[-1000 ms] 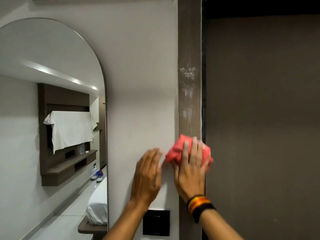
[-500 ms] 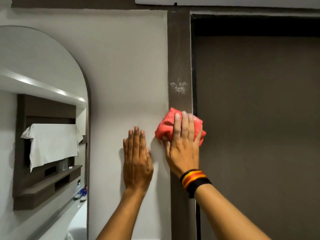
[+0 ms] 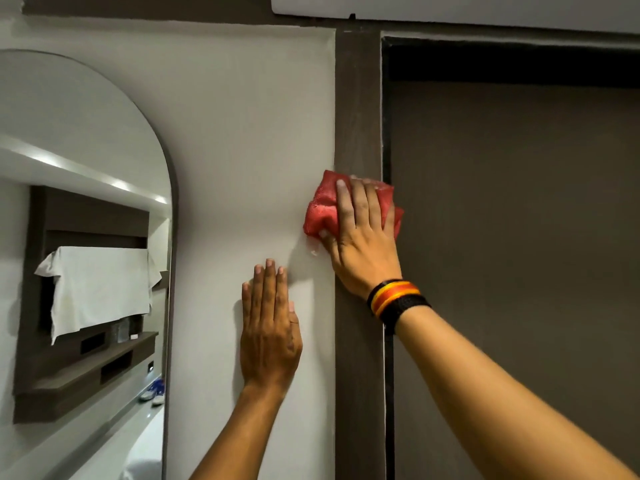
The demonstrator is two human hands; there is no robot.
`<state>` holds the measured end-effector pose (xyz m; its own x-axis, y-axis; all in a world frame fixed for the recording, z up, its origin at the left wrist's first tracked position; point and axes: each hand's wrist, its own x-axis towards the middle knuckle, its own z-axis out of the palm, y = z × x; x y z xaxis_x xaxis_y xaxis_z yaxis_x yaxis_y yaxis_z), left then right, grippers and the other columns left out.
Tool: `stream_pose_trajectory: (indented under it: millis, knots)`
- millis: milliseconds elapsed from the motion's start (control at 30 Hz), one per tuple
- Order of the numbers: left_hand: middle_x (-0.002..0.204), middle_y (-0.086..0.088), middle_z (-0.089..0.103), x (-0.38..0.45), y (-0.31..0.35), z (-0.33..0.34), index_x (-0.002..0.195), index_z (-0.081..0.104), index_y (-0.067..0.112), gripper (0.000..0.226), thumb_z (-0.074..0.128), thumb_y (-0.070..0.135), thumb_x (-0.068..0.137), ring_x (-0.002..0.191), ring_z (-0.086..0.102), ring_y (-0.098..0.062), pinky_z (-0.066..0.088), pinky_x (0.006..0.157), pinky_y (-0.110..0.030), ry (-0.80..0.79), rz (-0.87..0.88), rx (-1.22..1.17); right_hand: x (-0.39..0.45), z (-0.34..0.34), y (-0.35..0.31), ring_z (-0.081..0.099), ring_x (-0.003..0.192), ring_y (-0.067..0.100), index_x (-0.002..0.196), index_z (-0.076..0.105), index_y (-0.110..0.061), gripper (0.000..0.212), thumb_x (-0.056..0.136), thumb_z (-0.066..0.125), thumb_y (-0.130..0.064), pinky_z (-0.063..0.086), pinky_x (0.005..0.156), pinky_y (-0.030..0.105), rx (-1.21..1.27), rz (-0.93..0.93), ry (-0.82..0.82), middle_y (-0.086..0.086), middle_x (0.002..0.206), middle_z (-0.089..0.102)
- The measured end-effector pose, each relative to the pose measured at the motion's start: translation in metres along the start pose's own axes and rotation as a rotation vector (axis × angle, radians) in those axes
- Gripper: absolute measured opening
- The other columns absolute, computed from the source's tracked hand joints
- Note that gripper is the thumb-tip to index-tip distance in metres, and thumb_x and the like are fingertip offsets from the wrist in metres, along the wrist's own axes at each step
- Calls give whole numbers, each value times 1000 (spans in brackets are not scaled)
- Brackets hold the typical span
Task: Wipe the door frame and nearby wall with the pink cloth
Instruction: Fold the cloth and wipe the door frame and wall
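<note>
My right hand (image 3: 363, 240) presses the crumpled pink cloth (image 3: 320, 209) flat against the dark brown door frame (image 3: 358, 98), the cloth overlapping onto the white wall (image 3: 249, 133). A striped band sits on that wrist. My left hand (image 3: 268, 327) lies flat on the white wall lower down and to the left, fingers together and pointing up, holding nothing. A small white fleck shows on the wall just under the cloth.
An arched mirror (image 3: 86, 237) fills the left side, reflecting a shelf unit with a white cloth draped over it. The dark brown door (image 3: 519, 237) fills the right side. The frame's top rail (image 3: 502, 32) runs across above.
My right hand has slid the pink cloth upward along the door frame, over the white smudge that showed there. My left hand has also moved up the wall.
</note>
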<state>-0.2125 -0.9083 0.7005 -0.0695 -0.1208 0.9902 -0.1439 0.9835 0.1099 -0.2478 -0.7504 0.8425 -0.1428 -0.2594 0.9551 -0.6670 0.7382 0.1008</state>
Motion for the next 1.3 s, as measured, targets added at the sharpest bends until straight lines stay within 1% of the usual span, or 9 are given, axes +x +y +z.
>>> stream_pose_trajectory:
  millis: [100, 300, 367, 533, 767, 933, 1133, 1233, 1300]
  knots:
    - [172, -12, 17, 1, 0, 0, 161, 22, 8, 56, 25, 24, 108, 161, 13, -28, 10, 132, -42, -7, 5, 6, 66, -17, 12, 4, 158, 29, 162, 6, -16, 78, 101, 37, -53, 7, 125, 62, -12, -42, 14, 10, 171, 6]
    - [174, -6, 7, 1, -5, 4, 164, 11, 14, 57, 19, 26, 108, 161, 9, -26, 1, 133, -37, 29, 28, 1, 202, -49, 14, 8, 158, 30, 162, 9, -16, 79, 98, 39, -52, 8, 125, 59, -32, 51, 86, 10, 170, 10]
    - [173, -7, 8, 1, -4, 4, 164, 11, 14, 57, 19, 26, 108, 161, 9, -27, 1, 133, -37, 30, 32, 5, 203, -50, 15, 8, 158, 30, 162, 9, -17, 79, 98, 39, -53, 7, 126, 59, -22, 55, 91, 10, 170, 10]
    - [171, -13, 16, 3, -1, 1, 160, 25, 6, 56, 27, 23, 107, 162, 6, -25, 2, 133, -38, 12, 11, 16, 155, -33, 12, 9, 157, 31, 162, 10, -18, 78, 98, 39, -52, 6, 125, 58, -4, 37, 86, 8, 170, 11]
    - [173, -9, 13, 2, -5, 5, 162, 19, 10, 58, 25, 24, 107, 161, 9, -26, 2, 133, -38, 5, 28, 18, 226, -63, 29, 5, 158, 31, 162, 7, -18, 81, 98, 42, -53, 5, 126, 58, -62, -46, 18, 8, 171, 8]
    - [173, -10, 13, 0, -6, 8, 163, 17, 10, 58, 27, 23, 107, 161, 9, -26, 4, 133, -39, 0, 37, 21, 159, -37, 15, 8, 157, 30, 162, 9, -17, 78, 98, 40, -50, 7, 125, 60, -11, 10, 75, 9, 171, 10]
    - [172, -11, 19, 3, -5, 6, 162, 20, 9, 57, 31, 18, 107, 161, 13, -28, 9, 132, -44, -15, 36, 11, 0, 5, 1, 10, 158, 27, 162, 15, -17, 75, 100, 44, -49, 9, 125, 61, 77, -5, 81, 10, 170, 14]
    - [169, -15, 25, 6, 0, -2, 160, 26, 5, 55, 35, 12, 106, 159, 19, -32, 9, 131, -46, -51, 24, -26, -82, 28, -9, 8, 159, 26, 161, 18, -17, 75, 99, 49, -46, 8, 125, 60, 83, 8, 78, 9, 170, 14]
    - [167, -17, 30, -3, 0, -12, 157, 33, 4, 51, 34, 16, 107, 158, 22, -34, 11, 131, -47, -84, 25, -103, -137, 43, -14, 7, 159, 26, 161, 17, -18, 77, 98, 51, -45, 8, 125, 62, 103, 18, 67, 8, 171, 12]
